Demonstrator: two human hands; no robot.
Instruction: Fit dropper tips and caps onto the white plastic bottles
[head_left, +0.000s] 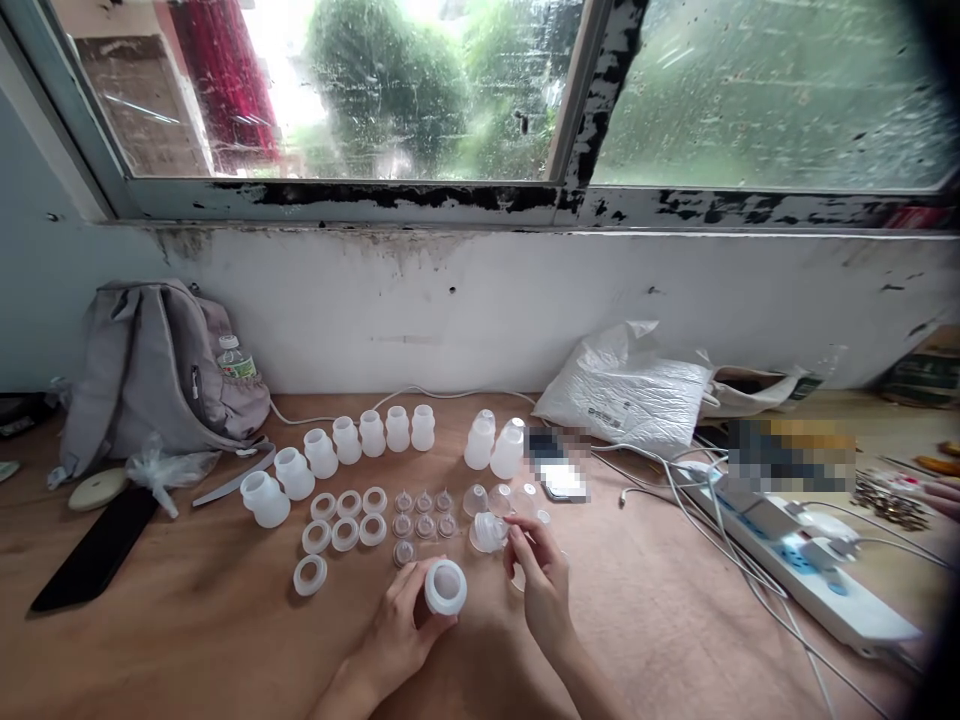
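Observation:
My left hand point(409, 625) is closed around a white translucent baby bottle point(445, 587), its round mouth turned up towards me. To its right, the thumb and fingertips of my right hand point(541, 580) pinch the edge of a clear ridged plastic piece point(489, 533) just above the table. Clear dome caps point(500, 499) stand behind that hand. Several clear bottle nipples point(424, 525) lie in rows beyond my left hand, and white collar rings point(345, 533) are set out left of them. Open bottle bodies point(321, 454) form a curved row farther back. Two capped bottles point(508, 448) stand at the back right.
A grey backpack point(150, 370) with a drink bottle point(235, 358) leans at the left, near a black flat object point(96, 550). A phone point(564, 480), a white plastic bag point(626, 390) and a power strip point(847, 600) with loose cables occupy the right. Another person's fingers point(941, 497) show at the right edge.

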